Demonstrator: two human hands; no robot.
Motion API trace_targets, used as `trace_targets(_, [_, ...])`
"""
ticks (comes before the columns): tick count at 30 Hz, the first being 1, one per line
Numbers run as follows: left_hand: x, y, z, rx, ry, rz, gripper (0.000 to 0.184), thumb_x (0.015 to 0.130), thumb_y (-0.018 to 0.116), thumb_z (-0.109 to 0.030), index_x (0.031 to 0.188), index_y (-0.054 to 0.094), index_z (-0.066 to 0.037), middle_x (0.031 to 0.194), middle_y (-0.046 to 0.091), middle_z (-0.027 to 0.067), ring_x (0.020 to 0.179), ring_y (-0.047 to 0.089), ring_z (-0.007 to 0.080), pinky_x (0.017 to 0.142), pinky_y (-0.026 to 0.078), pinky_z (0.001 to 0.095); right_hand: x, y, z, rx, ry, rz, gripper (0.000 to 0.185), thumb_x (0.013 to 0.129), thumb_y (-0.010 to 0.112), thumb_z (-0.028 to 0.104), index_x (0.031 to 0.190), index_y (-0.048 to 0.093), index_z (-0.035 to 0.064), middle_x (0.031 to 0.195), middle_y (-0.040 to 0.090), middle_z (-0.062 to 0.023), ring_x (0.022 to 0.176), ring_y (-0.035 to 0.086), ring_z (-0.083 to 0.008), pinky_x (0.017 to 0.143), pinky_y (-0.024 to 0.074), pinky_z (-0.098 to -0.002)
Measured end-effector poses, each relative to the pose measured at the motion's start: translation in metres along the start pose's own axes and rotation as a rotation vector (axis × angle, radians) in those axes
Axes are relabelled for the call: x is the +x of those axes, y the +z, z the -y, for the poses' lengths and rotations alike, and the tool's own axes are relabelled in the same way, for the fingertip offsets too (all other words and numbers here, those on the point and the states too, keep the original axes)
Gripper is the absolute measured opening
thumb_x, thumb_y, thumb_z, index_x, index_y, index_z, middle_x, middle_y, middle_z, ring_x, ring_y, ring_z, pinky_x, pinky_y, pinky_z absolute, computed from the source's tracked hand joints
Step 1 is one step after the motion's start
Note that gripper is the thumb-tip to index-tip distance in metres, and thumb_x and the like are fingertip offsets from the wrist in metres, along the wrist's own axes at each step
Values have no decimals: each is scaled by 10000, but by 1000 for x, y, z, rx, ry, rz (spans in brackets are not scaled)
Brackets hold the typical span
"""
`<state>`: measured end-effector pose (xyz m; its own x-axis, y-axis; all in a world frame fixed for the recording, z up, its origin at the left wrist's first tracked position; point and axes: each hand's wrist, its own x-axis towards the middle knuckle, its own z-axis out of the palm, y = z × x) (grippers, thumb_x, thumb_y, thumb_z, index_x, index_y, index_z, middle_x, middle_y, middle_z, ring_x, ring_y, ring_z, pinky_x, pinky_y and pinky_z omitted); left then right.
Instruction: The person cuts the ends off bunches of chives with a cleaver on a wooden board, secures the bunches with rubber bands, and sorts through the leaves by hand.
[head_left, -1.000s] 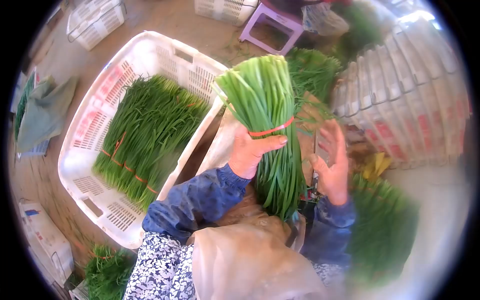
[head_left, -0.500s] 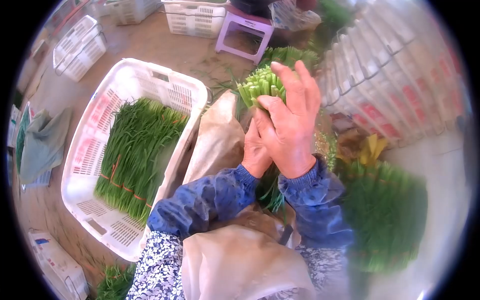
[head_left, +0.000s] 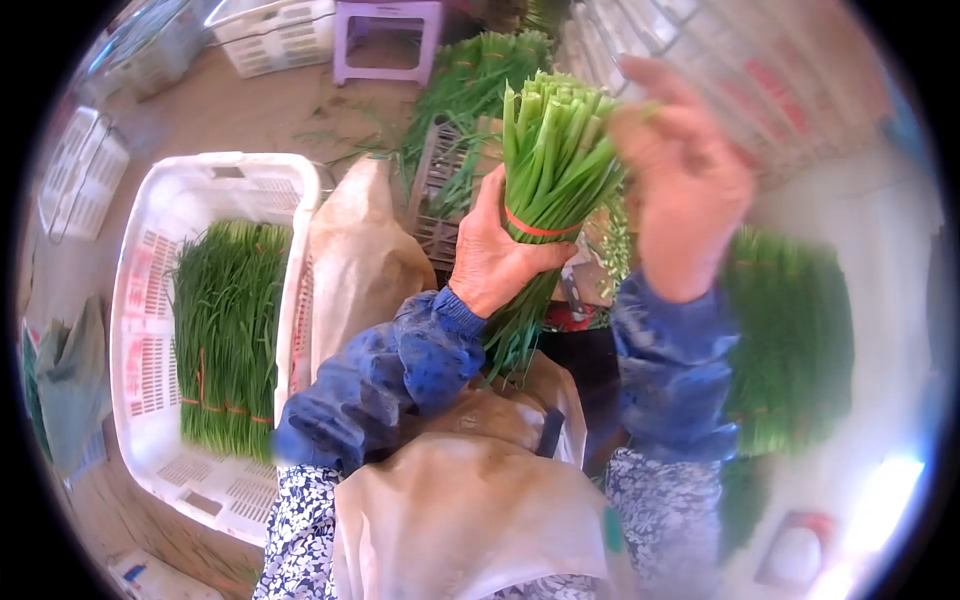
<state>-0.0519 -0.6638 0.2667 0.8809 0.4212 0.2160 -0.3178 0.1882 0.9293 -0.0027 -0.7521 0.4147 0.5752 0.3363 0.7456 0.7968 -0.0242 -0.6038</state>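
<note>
A bundle of green stalks (head_left: 560, 165) with an orange band round it stands nearly upright, cut ends at the top, leaves hanging below. My left hand (head_left: 500, 250) is wrapped round it at the band. Just right of the cut ends is my right hand (head_left: 685, 175), raised and smeared by motion; a thin green piece shows by its fingertips, and whether it is gripped is unclear. To the left, a white basket (head_left: 300, 270) holds banded green bundles (head_left: 230, 330) lying side by side.
More bundles (head_left: 785, 340) lie at the right. Behind are a dark slatted crate (head_left: 440, 180), loose greens (head_left: 480, 75) and a purple stool (head_left: 385, 75). Stacked white baskets (head_left: 770, 90) stand at the upper right. A beige cloth (head_left: 365, 260) lies beside the basket.
My right hand has come off the bundle's cut ends and moved to the right. My left hand still holds the bundle, now plainly visible. The view has turned to the right.
</note>
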Motion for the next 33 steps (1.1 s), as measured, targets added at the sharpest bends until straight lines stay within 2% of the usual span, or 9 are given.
trace_targets(1, [-1, 2, -4, 74, 40, 18, 838, 583, 838, -180, 1297, 429, -25, 1102, 633, 137, 1012, 620, 233, 917, 472, 340, 6, -12, 5, 121, 142, -52, 80, 777, 699, -20, 845, 677, 16, 1124, 648, -159, 1072, 600, -275, 936, 465, -374])
trace_targets(2, [-4, 4, -18, 147, 24, 31, 822, 591, 838, -193, 1290, 438, -29, 1081, 645, 142, 1000, 633, 246, 902, 481, 346, 17, -37, 10, -540, -148, -34, 75, 822, 662, 3, 892, 677, 24, 1112, 650, -162, 1039, 606, -266, 910, 482, -383])
trace_targets(6, [-20, 5, 11, 126, -83, 58, 732, 621, 828, -69, 1250, 457, -22, 1119, 620, 75, 1017, 585, 157, 932, 452, 304, 64, -193, 12, 463, 83, -168, 197, 921, 561, 82, 1102, 638, 67, 1044, 661, -158, 921, 616, -232, 856, 512, -389])
trace_targets(9, [-27, 6, 10, 131, -67, 81, 721, 627, 825, -71, 1245, 457, -23, 1117, 627, 78, 1013, 593, 156, 932, 454, 308, 43, -228, 6, -474, 553, 43, 469, 858, 622, 98, 1312, 505, 78, 1155, 624, -183, 1030, 602, -256, 931, 471, -360])
trace_targets(13, [-27, 12, 12, 198, -12, 72, 839, 613, 835, -165, 1322, 404, -43, 1094, 655, 148, 1004, 648, 254, 881, 494, 349, -37, -142, 3, -797, 191, 318, 637, 742, 683, 32, 1350, 498, 68, 1240, 588, -131, 1060, 583, -250, 861, 479, -323])
trace_targets(17, [-31, 14, 20, 243, 0, 114, 872, 596, 833, -148, 1341, 390, -54, 1066, 664, 135, 980, 656, 243, 863, 505, 350, -66, -69, 13, -699, -154, 535, 448, 716, 713, 78, 1155, 626, 99, 797, 574, -62, 668, 586, -261, 600, 489, -350])
trace_targets(27, [-27, 22, 7, 344, 12, 91, 856, 594, 820, -143, 1339, 406, -62, 1050, 662, 143, 974, 659, 262, 843, 513, 355, -41, -82, 7, -854, -423, 684, 232, 688, 612, 75, 920, 607, 84, 732, 546, -60, 649, 574, -256, 568, 454, -361])
trace_targets(31, [-6, 17, 0, 168, 194, 77, 821, 560, 800, -129, 1298, 453, -41, 1028, 667, 177, 994, 655, 312, 854, 512, 388, -17, -109, 9, -928, -594, 412, 188, 818, 645, 8, 1003, 663, 39, 890, 657, -106, 760, 634, -275, 666, 509, -341])
trace_targets(33, [11, 10, -40, 309, 178, 134, 916, 566, 865, -174, 1343, 404, -23, 1167, 629, 119, 1072, 615, 224, 945, 483, 349, -3, -151, 6, -893, -284, 149, 206, 917, 633, 90, 1113, 676, 47, 1043, 690, -61, 826, 625, -154, 744, 504, -270])
